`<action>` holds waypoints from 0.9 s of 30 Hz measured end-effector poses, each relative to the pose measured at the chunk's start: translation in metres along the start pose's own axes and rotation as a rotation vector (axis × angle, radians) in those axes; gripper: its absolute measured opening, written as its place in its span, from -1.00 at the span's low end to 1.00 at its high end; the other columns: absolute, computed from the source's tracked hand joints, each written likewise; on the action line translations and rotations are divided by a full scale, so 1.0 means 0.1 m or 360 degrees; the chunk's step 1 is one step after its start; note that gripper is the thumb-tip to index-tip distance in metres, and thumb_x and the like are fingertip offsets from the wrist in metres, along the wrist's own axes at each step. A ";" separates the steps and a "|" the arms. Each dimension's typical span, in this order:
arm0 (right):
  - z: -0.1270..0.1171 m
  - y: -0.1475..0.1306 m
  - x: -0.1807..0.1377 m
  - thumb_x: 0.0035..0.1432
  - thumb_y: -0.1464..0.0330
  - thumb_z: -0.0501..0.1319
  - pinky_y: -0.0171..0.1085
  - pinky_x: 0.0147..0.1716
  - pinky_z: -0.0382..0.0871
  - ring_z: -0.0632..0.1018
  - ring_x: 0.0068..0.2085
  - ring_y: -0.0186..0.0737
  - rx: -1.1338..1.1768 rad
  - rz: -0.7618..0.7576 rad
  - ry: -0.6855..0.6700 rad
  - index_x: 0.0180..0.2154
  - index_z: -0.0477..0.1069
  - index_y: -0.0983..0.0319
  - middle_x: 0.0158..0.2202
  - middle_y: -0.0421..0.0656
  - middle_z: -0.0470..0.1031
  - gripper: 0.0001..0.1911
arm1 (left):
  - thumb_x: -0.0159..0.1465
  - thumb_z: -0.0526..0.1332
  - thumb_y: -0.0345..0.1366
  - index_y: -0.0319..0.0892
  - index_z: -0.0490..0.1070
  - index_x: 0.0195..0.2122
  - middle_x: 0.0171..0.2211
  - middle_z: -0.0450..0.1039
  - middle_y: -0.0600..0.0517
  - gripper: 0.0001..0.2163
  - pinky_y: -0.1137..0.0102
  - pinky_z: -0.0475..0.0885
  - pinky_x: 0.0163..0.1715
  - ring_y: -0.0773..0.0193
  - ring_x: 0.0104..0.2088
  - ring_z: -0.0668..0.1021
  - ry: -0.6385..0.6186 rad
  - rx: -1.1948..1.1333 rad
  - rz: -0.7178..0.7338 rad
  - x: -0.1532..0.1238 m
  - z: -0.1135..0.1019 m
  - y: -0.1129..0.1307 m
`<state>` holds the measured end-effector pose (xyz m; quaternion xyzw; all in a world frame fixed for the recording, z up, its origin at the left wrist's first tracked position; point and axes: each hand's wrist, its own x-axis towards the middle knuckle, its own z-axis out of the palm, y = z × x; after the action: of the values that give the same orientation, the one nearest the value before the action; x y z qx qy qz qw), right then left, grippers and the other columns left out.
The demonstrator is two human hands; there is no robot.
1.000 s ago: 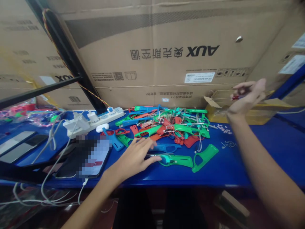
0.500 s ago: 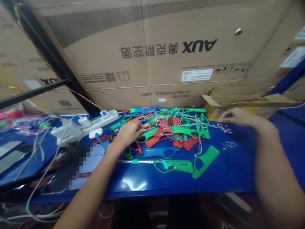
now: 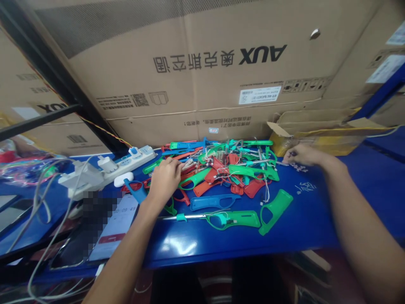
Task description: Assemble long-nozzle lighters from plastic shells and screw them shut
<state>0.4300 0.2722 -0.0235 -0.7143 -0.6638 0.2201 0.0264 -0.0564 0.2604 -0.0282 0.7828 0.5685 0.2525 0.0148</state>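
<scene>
A heap of green, red and blue plastic handle shells point(image 3: 230, 166) with thin wires lies on the blue bench point(image 3: 316, 211). My left hand point(image 3: 166, 179) rests on the heap's left edge, fingers curled around a part I cannot make out. My right hand point(image 3: 300, 155) is down at the bench by a scatter of small white screws point(image 3: 299, 167), fingertips pinched together on something small. Nearer me lie a green handle with a metal rod point(image 3: 221, 218), a loose green shell point(image 3: 275, 205) and a blue shell point(image 3: 210, 202).
A white power strip point(image 3: 126, 159) with chargers and cables sits at the left, a phone point(image 3: 107, 228) in front of it. Large AUX cardboard boxes point(image 3: 202, 71) wall the back. An open yellow carton point(image 3: 322, 135) stands behind my right hand.
My left hand moved from the near bench up into the heap and curled shut. My right hand came down from the air to the screws on the bench.
</scene>
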 end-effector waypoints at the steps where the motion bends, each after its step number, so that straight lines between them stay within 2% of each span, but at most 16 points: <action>1: 0.00 -0.02 -0.02 0.38 0.23 0.23 -0.20 -0.20 0.55 0.58 -0.20 -0.25 0.0028 -0.0024 0.0046 -0.08 0.49 0.24 -0.10 -0.13 0.55 -0.77 | 0.43 0.04 -0.22 -0.14 0.48 -0.26 -0.21 0.50 -0.13 -0.75 0.19 0.42 -0.08 -0.02 -0.11 0.54 0.0051 -0.0050 0.0004 0.00 -0.02 0.00; 4: -0.04 -0.18 -0.11 0.24 0.32 0.35 -0.27 -0.34 0.46 0.53 -0.38 -0.30 0.0144 -0.0129 0.0258 -0.34 0.51 0.28 -0.37 -0.18 0.56 -0.84 | 0.47 0.00 -0.20 -0.14 0.40 -0.20 -0.13 0.48 -0.12 -0.77 0.19 0.42 -0.01 0.04 -0.07 0.53 0.0138 -0.0251 0.0050 0.00 -0.07 0.05; 6: -0.07 -0.37 -0.20 0.12 0.38 0.39 -0.25 -0.37 0.39 0.52 -0.39 -0.25 0.0268 -0.0252 0.0460 -0.44 0.52 0.28 -0.42 -0.13 0.58 -0.87 | 0.50 -0.04 -0.19 -0.13 0.35 -0.18 -0.13 0.52 -0.08 -0.77 0.24 0.45 -0.02 0.12 -0.09 0.56 0.0127 -0.0392 0.0091 -0.01 -0.08 0.14; 9: -0.06 -0.76 -0.36 0.14 0.29 0.33 -0.25 -0.39 0.34 0.52 -0.34 -0.23 0.0500 -0.0472 0.0755 -0.34 0.54 0.26 -0.28 -0.02 0.64 -0.85 | 0.52 -0.06 -0.20 -0.12 0.31 -0.17 -0.21 0.57 -0.01 -0.78 0.29 0.48 -0.06 0.21 -0.17 0.59 0.0059 -0.0832 0.0144 -0.08 -0.05 0.31; 11: 0.02 -1.05 -0.46 0.16 0.19 0.31 -0.28 -0.47 0.27 0.45 -0.43 -0.29 0.0618 -0.0577 0.0861 -0.32 0.52 0.25 -0.33 -0.05 0.62 -0.76 | 0.50 0.01 -0.22 -0.12 0.30 -0.16 -0.24 0.57 0.01 -0.84 0.30 0.49 -0.09 0.23 -0.19 0.60 0.0009 -0.1186 0.0168 -0.13 -0.02 0.41; 13: 0.15 -1.32 -0.54 0.18 0.11 0.29 -0.31 -0.52 0.22 0.39 -0.49 -0.34 0.0712 -0.0659 0.0882 -0.30 0.51 0.22 -0.39 -0.13 0.58 -0.70 | 0.46 0.11 -0.24 -0.13 0.31 -0.07 -0.21 0.56 0.00 -0.89 0.28 0.50 -0.07 0.22 -0.16 0.61 -0.0050 -0.1377 0.0198 -0.17 0.00 0.49; 16: 0.37 -1.64 -0.63 0.20 0.12 0.31 -0.33 -0.57 0.14 0.32 -0.53 -0.37 0.1022 -0.0826 0.0730 -0.32 0.50 0.19 -0.51 -0.25 0.44 -0.74 | 0.43 0.17 -0.28 -0.10 0.35 0.11 -0.03 0.54 -0.04 -0.76 0.21 0.45 0.09 0.19 0.02 0.57 -0.0078 -0.1319 0.0343 -0.21 0.00 0.57; 19: 0.54 -1.83 -0.69 0.21 0.13 0.33 -0.32 -0.62 0.03 0.20 -0.60 -0.41 0.1328 -0.0924 0.0433 -0.30 0.53 0.19 -0.62 -0.32 0.28 -0.74 | 0.46 0.14 -0.28 -0.07 0.47 0.04 0.01 0.53 -0.04 -0.81 0.18 0.42 0.14 0.17 0.06 0.54 -0.0072 -0.1193 0.0480 -0.24 -0.01 0.62; 22: 0.61 -1.92 -0.72 0.21 0.11 0.34 -0.31 -0.65 -0.03 0.19 -0.61 -0.44 0.1547 -0.0899 0.0235 -0.27 0.57 0.20 -0.56 -0.28 0.38 -0.72 | 0.47 0.11 -0.24 -0.10 0.40 0.00 -0.06 0.54 -0.05 -0.84 0.19 0.48 0.06 0.18 -0.03 0.58 -0.0171 -0.1267 0.0348 -0.28 0.01 0.64; 24: 0.63 -1.94 -0.73 0.21 0.12 0.35 -0.31 -0.65 -0.02 0.22 -0.60 -0.45 0.1592 -0.0896 0.0157 -0.27 0.58 0.20 -0.50 -0.25 0.45 -0.73 | 0.49 0.07 -0.20 -0.11 0.31 0.02 -0.03 0.52 -0.06 -0.83 0.19 0.48 0.05 0.18 -0.02 0.58 -0.0228 -0.1266 0.0263 -0.31 0.03 0.65; 27: 0.64 -1.94 -0.76 0.26 0.15 0.32 -0.32 -0.63 0.04 0.25 -0.58 -0.43 0.1592 -0.0955 0.0052 -0.22 0.59 0.19 -0.53 -0.28 0.40 -0.76 | 0.52 0.03 -0.16 -0.08 0.26 0.07 0.03 0.48 -0.06 -0.80 0.20 0.45 0.07 0.17 0.03 0.55 -0.0264 -0.1125 0.0307 -0.34 0.05 0.66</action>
<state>0.2243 0.2053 0.0040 -0.3989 -0.6520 0.4788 0.4320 -0.0041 0.2076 -0.0250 0.7971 0.3669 0.3690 0.3063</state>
